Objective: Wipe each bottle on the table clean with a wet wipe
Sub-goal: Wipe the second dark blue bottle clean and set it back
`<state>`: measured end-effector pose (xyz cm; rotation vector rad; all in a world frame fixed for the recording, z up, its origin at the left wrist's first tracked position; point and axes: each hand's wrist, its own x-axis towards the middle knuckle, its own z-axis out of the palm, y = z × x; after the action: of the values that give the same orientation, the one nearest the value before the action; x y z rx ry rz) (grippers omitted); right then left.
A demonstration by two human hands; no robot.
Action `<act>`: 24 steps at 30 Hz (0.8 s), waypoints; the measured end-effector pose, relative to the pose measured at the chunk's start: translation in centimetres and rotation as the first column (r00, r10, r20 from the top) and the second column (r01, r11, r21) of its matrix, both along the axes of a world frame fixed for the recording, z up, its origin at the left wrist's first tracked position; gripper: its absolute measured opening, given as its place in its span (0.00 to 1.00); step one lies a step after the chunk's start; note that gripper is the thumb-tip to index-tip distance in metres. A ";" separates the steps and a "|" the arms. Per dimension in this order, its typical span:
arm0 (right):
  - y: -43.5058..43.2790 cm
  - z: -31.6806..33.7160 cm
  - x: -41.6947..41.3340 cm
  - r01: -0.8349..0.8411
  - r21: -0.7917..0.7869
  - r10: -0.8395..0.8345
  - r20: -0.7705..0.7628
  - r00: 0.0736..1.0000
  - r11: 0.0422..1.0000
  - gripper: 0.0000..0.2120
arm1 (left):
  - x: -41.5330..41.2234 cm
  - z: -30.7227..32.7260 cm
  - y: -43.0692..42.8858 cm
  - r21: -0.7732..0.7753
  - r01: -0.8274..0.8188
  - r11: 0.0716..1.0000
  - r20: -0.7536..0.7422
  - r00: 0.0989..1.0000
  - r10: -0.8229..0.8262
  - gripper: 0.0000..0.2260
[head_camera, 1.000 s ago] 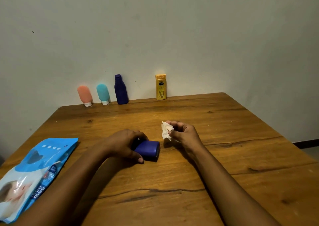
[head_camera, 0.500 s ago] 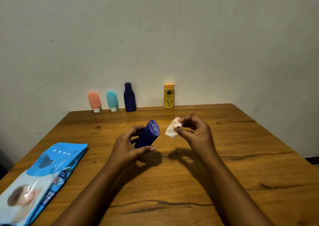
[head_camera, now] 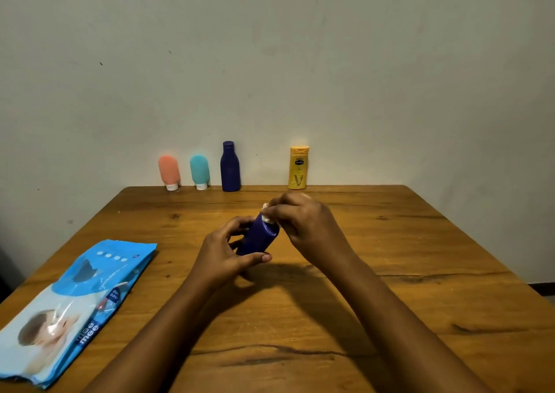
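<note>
My left hand (head_camera: 223, 253) grips a dark blue bottle (head_camera: 257, 237) above the middle of the wooden table (head_camera: 390, 272), tilted with its upper end pointing away and to the right. My right hand (head_camera: 303, 223) pinches a crumpled white wet wipe (head_camera: 266, 216) and presses it against that upper end. Most of the wipe is hidden by my fingers. Along the wall at the table's far edge stand a pink tube (head_camera: 169, 171), a teal tube (head_camera: 199, 171), a tall dark blue bottle (head_camera: 230, 167) and a yellow bottle (head_camera: 298, 168).
A blue wet wipe pack (head_camera: 75, 305) lies flat at the near left of the table. The wall rises directly behind the row of bottles. The table's right edge runs diagonally down the right side of the view.
My left hand lifted the blue bottle off the table and tilted it up. My right hand brought the wipe over onto the bottle's upper end.
</note>
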<state>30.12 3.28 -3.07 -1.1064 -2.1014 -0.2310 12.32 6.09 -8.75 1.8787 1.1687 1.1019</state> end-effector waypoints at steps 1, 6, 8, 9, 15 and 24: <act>-0.4 -0.2 -0.1 0.003 0.009 -0.003 0.021 1.000 1.000 0.12 | -0.1 0.0 0.0 -0.004 -0.004 1.000 0.013 1.000 0.004 0.30; -2.6 0.3 1.1 -0.019 -0.190 0.019 -0.001 1.000 0.982 0.11 | -0.1 -0.2 0.1 0.005 0.016 1.000 -0.014 1.000 -0.016 0.30; -2.3 1.3 2.1 -0.011 -0.268 -0.020 -0.110 0.994 0.963 0.11 | 0.0 -0.2 0.0 0.003 0.015 1.000 -0.005 1.000 -0.015 0.30; -1.9 1.7 2.3 0.014 -0.252 -0.059 -0.172 0.983 0.968 0.11 | 0.1 -0.3 0.0 -0.005 0.012 1.000 0.002 1.000 -0.012 0.30; -0.3 1.3 -1.4 0.108 -0.157 -0.124 -0.096 0.988 0.982 0.11 | 0.0 -0.3 -0.2 -0.008 0.007 1.000 0.033 0.999 -0.007 0.29; -3.4 0.8 1.6 -0.013 -0.355 -0.037 -0.135 0.990 0.935 0.11 | -0.1 -0.3 0.0 -0.033 0.006 0.999 0.116 0.993 -0.002 0.27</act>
<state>31.68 -0.10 -2.27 -1.3029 -2.0582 0.2273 12.20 6.10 -9.07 1.7660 1.1103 1.1661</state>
